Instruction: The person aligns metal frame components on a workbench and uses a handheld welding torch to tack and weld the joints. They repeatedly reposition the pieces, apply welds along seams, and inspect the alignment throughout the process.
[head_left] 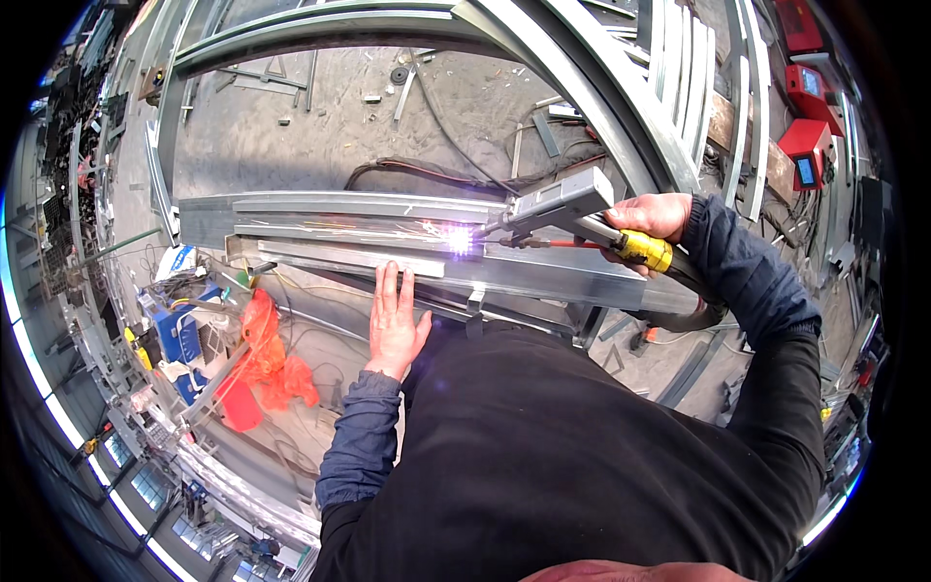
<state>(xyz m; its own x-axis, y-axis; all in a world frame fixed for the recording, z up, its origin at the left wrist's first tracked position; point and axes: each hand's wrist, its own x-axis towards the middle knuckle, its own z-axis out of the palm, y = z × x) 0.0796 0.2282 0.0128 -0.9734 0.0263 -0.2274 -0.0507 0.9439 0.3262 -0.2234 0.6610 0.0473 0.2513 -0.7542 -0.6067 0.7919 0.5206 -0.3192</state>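
My right hand (652, 225) is closed around a welding torch (562, 198) with a grey boxy body and yellow tape near its cable end. At the torch tip a bright violet-white arc (461, 240) glows on a metal profile (369, 229), and sparks streak off to the left along it. My left hand (393, 320) lies flat with fingers stretched, its fingertips on the near edge of a shorter metal strip (349, 258). Both strip and profile rest on a wide grey steel beam (572, 279). The glare hides the exact spot under the arc.
A curved metal frame (572, 68) arches beyond the beam, with dark cables (417, 167) on the floor inside it. Red machines (807, 145) stand at far right beside long metal profiles (687, 82). Orange-red netting (272, 354) and a blue box (177, 335) lie at left.
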